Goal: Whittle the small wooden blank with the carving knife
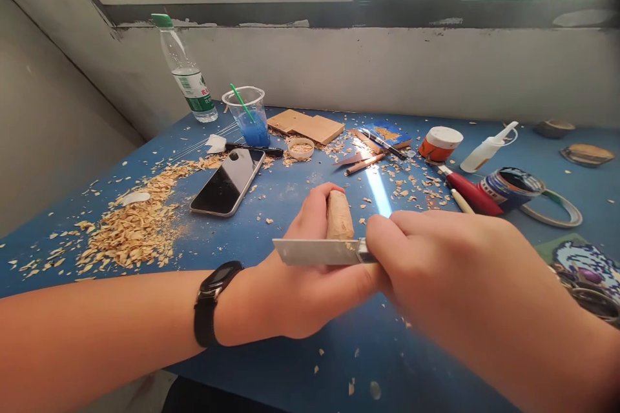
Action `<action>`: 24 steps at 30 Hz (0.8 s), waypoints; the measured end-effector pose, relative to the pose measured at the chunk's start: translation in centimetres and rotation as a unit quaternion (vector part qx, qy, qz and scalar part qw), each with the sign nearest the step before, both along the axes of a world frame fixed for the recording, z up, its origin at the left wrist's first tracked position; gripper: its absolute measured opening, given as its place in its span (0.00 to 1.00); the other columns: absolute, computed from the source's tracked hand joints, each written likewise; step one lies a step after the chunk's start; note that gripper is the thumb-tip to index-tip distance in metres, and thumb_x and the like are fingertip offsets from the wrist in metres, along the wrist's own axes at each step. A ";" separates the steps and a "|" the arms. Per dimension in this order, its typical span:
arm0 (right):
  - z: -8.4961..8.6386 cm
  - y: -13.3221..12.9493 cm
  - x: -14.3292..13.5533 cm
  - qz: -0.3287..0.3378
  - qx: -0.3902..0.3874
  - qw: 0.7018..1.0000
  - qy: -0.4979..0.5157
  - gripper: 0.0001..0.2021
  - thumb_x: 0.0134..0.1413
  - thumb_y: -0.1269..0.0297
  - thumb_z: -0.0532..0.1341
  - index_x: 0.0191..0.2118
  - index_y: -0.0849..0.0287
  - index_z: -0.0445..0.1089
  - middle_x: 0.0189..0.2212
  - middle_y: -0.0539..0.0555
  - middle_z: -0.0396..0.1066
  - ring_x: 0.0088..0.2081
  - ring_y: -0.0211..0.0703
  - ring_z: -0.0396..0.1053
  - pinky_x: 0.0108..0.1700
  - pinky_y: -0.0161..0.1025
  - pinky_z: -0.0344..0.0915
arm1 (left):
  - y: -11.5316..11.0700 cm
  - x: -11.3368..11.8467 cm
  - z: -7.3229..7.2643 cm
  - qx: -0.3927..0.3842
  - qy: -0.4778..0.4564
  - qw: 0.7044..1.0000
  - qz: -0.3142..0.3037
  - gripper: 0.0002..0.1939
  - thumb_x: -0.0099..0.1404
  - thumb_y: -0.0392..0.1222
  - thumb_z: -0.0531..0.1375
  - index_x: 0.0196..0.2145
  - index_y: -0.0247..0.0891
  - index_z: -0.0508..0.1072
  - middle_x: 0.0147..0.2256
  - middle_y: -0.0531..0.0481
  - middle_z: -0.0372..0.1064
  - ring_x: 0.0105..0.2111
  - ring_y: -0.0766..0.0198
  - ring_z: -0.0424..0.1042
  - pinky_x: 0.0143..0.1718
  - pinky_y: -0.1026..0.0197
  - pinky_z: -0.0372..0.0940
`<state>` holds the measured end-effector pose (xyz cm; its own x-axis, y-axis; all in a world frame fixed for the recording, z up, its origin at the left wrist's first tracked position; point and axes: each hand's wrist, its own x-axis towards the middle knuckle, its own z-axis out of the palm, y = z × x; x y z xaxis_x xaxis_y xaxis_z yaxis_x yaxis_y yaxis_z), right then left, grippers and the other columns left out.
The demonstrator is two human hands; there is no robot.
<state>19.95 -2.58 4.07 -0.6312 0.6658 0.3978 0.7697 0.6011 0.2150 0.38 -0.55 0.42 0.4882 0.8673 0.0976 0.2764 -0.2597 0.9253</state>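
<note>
My left hand (300, 284), with a black band on its wrist, is closed around a small pale piece of wood (340, 216). The wood's rounded end sticks up past the fingers, and its lower part is hidden in the palm. In my right hand (436, 258) is a knife (320, 251), its handle mostly covered by the fingers. The flat blade points left and lies across the near end of the wood. My left thumb stretches beneath the blade to meet the right hand.
Wood shavings (135, 232) are heaped at the left beside a phone (227, 182). Farther back stand a water bottle (188, 74) and a cup of blue liquid (254, 126). A red-handled tool (472, 193), a jar (518, 184), a glue bottle (487, 147) and a tape roll (552, 210) lie right.
</note>
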 end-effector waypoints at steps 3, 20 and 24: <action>-0.9 0.1 -0.3 -0.050 0.038 0.998 0.019 0.13 0.37 0.78 0.59 0.24 0.52 0.57 0.16 0.48 0.59 0.16 0.41 0.58 0.22 0.38 0.39 | 0.0 0.4 0.2 -0.036 -0.042 0.998 0.028 0.31 0.63 0.53 0.70 0.52 0.43 0.57 0.41 0.49 0.61 0.43 0.56 0.64 0.45 0.53 0.66; 0.3 0.3 -0.4 0.039 -0.045 0.998 0.005 0.13 0.35 0.80 0.60 0.23 0.53 0.60 0.17 0.46 0.64 0.16 0.40 0.60 0.21 0.40 0.41 | 0.4 -0.9 0.7 -0.013 -0.001 0.999 -0.041 0.41 0.62 0.52 0.69 0.63 0.40 0.50 0.48 0.43 0.67 0.46 0.53 0.69 0.48 0.50 0.70; 0.0 0.5 -0.4 0.030 -0.061 0.998 0.008 0.13 0.36 0.79 0.61 0.24 0.53 0.59 0.17 0.46 0.64 0.16 0.39 0.60 0.21 0.40 0.39 | 0.9 -1.0 1.1 0.067 0.039 0.994 -0.075 0.28 0.68 0.47 0.64 0.60 0.41 0.57 0.47 0.44 0.65 0.44 0.55 0.68 0.50 0.48 0.69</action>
<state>19.59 -2.07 4.08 -0.6658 0.6707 0.3270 0.7339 0.6677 0.1248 -0.63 0.33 1.52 0.6211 0.7664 0.1637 0.2954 -0.4225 0.8569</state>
